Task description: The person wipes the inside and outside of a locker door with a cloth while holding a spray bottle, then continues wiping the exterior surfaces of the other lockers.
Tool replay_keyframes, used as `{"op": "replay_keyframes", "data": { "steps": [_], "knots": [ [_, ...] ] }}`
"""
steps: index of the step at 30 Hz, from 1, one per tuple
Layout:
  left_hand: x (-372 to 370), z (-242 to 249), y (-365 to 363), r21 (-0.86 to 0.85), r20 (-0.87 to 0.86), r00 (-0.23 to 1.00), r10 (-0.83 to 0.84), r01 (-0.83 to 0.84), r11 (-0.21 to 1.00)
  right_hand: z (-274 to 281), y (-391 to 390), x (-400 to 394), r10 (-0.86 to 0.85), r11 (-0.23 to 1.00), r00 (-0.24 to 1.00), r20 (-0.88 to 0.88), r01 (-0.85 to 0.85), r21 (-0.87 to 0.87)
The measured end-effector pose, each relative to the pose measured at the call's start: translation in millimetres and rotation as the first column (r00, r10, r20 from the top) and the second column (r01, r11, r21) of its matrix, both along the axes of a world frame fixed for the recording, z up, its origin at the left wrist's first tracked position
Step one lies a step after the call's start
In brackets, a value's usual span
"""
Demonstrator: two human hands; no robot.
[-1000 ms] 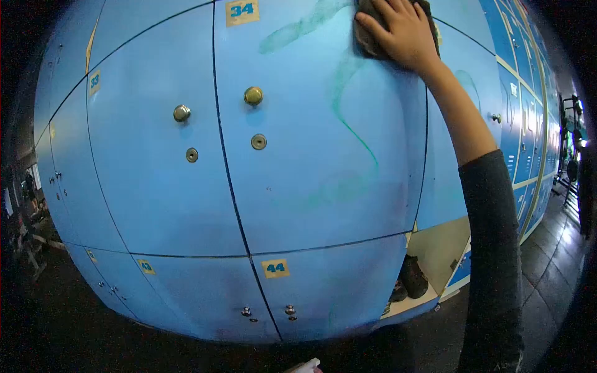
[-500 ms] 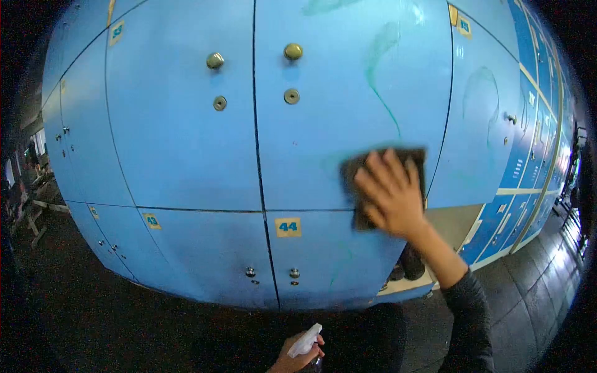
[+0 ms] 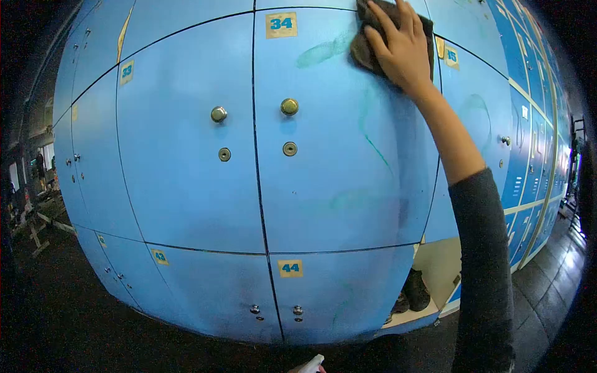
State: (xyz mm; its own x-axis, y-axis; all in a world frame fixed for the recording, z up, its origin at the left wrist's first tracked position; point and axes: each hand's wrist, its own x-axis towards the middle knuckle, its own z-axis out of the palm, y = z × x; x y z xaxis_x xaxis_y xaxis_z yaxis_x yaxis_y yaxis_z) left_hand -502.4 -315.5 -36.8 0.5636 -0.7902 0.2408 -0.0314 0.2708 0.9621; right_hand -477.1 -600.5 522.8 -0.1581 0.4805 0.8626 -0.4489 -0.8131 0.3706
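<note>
My right hand (image 3: 404,56) presses a dark cloth (image 3: 371,55) against the upper right corner of the blue locker door (image 3: 329,168) numbered 34. Its fingers are spread over the cloth and point upward. A green smear (image 3: 323,52) lies left of the cloth, and a thin green streak (image 3: 373,142) runs below it. Fainter green marks show lower on the same door. At the bottom edge, my left hand (image 3: 321,369) is mostly cut off. It is closed around a spray bottle (image 3: 311,363), of which only the white trigger head shows.
Round knobs (image 3: 289,107) and lock cylinders (image 3: 290,148) stick out from the doors. At lower right an open compartment (image 3: 438,264) holds dark shoes (image 3: 415,291). Darker blue lockers (image 3: 519,180) continue on the right above a tiled floor (image 3: 541,292).
My right hand has carried the cloth from the lower right of door 34 up to its top right corner. The view has tilted upward, and my left hand has sunk toward the bottom edge.
</note>
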Motion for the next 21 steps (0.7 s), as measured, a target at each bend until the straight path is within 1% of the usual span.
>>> {"op": "replay_keyframes", "data": {
  "steps": [1, 2, 4, 5, 7, 8, 9, 11, 13, 14, 17, 20, 21],
  "knots": [
    [-0.3, -0.9, -1.0, -0.013, 0.013, 1.000, -0.003, 0.003, 1.000, 3.0, 7.6, -2.5, -0.016, 0.992, 1.000, -0.025, 0.019, 0.128],
    [-2.6, 4.3, -1.5, 0.059, -0.045, 0.998, 0.035, -0.033, 0.998, 1.5, 11.3, -5.7, -0.043, 0.990, 0.995, -0.092, 0.055, 0.129],
    [-0.4, 1.5, -3.5, 0.017, 0.003, 0.999, 0.034, -0.034, 0.999, -6.7, 18.3, -8.4, -0.092, 0.984, 0.969, -0.229, 0.123, 0.126],
    [0.6, -0.6, -4.6, -0.005, 0.026, 0.999, 0.039, -0.039, 0.999, -11.9, 3.3, 2.6, -0.091, 0.989, 0.987, -0.133, 0.074, -0.129],
    [-3.2, -5.3, -4.8, -0.021, -0.071, 0.997, 0.043, -0.044, 0.999, -40.7, 9.2, 2.6, -0.135, 0.985, 0.961, -0.243, 0.104, -0.137],
    [-4.9, -7.2, -3.7, -0.027, -0.119, 0.992, 0.044, -0.047, 0.998, -58.9, 16.3, -0.4, -0.140, 0.984, 0.936, -0.324, 0.094, -0.152],
    [-4.2, -5.7, -1.5, 0.019, -0.128, 0.991, 0.030, -0.028, 0.999, -78.7, 23.9, -4.6, -0.146, 0.982, 0.903, -0.404, 0.084, -0.168],
    [-2.2, -0.3, 2.1, 0.108, -0.153, 0.988, 0.000, 0.017, 0.994, -119.7, 37.5, -9.7, -0.205, 0.973, 0.780, -0.591, 0.096, -0.210],
    [-0.3, -6.2, -0.4, -0.025, 0.098, 0.995, 0.037, -0.035, 0.999, -164.5, 48.7, -8.6, -0.266, 0.959, 0.575, -0.774, 0.072, -0.276],
    [-1.2, -7.9, -0.4, -0.095, 0.221, 0.973, 0.068, -0.048, 0.994, -191.6, 48.7, -2.3, -0.279, 0.945, 0.516, -0.810, -0.001, -0.326],
    [-5.5, -0.8, 3.2, -0.066, 0.174, 0.983, 0.050, -0.039, 0.997, -260.7, 52.9, 8.7, -0.408, 0.865, 0.342, -0.847, -0.153, -0.478],
    [-13.5, 5.9, 4.3, -0.088, 0.167, 0.982, 0.093, -0.079, 0.993, -276.5, 55.3, 16.1, -0.383, 0.841, 0.370, -0.847, -0.241, -0.485],
    [-14.4, 4.5, 3.9, -0.085, 0.114, 0.990, 0.079, -0.069, 0.994, -272.3, 53.2, 17.1, -0.351, 0.872, 0.370, -0.860, -0.205, -0.444]
  ]
}}
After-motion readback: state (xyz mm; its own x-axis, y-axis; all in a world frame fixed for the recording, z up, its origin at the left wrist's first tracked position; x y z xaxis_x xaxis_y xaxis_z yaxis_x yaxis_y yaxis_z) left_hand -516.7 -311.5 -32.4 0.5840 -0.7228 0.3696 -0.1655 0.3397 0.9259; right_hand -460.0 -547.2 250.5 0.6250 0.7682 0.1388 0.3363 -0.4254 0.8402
